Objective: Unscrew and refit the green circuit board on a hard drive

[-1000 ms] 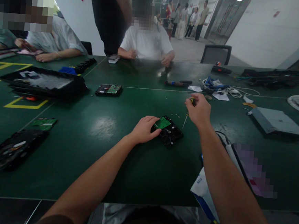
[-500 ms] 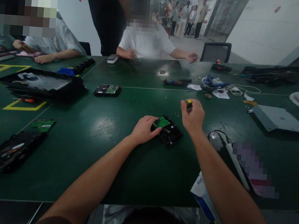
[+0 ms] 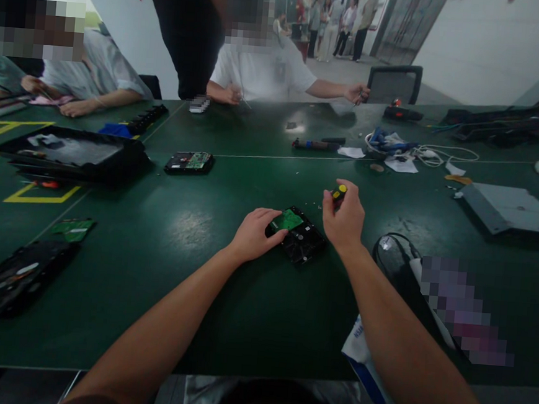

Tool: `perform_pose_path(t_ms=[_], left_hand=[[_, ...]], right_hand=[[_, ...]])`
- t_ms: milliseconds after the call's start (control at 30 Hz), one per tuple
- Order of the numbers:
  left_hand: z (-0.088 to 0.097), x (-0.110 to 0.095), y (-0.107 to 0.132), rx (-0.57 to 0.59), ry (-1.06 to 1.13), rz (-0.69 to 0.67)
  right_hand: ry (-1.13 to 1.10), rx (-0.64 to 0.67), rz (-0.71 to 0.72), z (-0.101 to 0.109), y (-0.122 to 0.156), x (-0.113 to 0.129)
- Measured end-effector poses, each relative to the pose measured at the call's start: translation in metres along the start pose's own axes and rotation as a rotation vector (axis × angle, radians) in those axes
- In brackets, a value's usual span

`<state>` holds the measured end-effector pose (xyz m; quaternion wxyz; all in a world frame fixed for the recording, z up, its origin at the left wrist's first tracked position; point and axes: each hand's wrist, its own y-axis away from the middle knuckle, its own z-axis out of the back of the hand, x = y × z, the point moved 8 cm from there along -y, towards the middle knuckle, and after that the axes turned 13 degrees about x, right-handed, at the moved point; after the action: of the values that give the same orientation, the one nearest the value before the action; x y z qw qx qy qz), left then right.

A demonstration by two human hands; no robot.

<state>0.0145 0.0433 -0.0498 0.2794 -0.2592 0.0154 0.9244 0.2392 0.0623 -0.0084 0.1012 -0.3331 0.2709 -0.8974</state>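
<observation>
A black hard drive (image 3: 304,242) with a green circuit board (image 3: 290,218) on its upper face lies on the table in front of me. My left hand (image 3: 258,233) grips its left side, with the thumb on the board's near edge and the fingers along the far edge. To the right, my right hand (image 3: 344,213) is closed around a screwdriver (image 3: 340,192) with a black and yellow handle. That hand is raised beside the drive; the screwdriver's shaft and tip are hidden. Several tiny screws (image 3: 314,205) lie just beyond the drive.
Another hard drive (image 3: 189,162) lies further back. At left are an opened drive (image 3: 18,275), a loose circuit board (image 3: 74,229) and a black tray (image 3: 75,152). A grey metal box (image 3: 514,209), cables (image 3: 390,143) and a power strip (image 3: 430,295) occupy the right. People sit opposite.
My right hand has tilted the screwdriver, so more of its handle shows. My left hand stays on the hard drive. The whole view has shifted slightly.
</observation>
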Motion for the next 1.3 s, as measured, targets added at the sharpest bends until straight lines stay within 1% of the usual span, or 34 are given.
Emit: perform_pose_path(t_ms=[167,400,500,733,933,1133,1300], left_hand=[[-0.002,0.002,0.0,-0.012,-0.003,-0.011],[-0.002,0.002,0.002,-0.01,-0.002,-0.047],[-0.001,0.002,0.002,-0.006,0.001,-0.055],[-0.002,0.004,0.0,-0.004,0.002,-0.029],[-0.002,0.003,0.0,0.001,0.011,-0.022],[-0.003,0.005,0.001,-0.021,0.02,-0.04],[-0.003,0.005,0.0,-0.024,0.04,-0.056]], right_hand=[[-0.013,-0.022,-0.053,0.005,0.001,-0.01],[0.006,-0.059,-0.038,0.007,0.002,-0.013],[0.021,-0.064,-0.017,0.008,0.002,-0.01],[0.041,0.003,0.062,0.005,0.001,0.005],[0.04,0.009,0.052,0.006,0.003,0.01],[0.056,0.028,0.029,-0.001,0.003,0.011],[0.047,0.032,0.062,-0.005,0.001,0.01]])
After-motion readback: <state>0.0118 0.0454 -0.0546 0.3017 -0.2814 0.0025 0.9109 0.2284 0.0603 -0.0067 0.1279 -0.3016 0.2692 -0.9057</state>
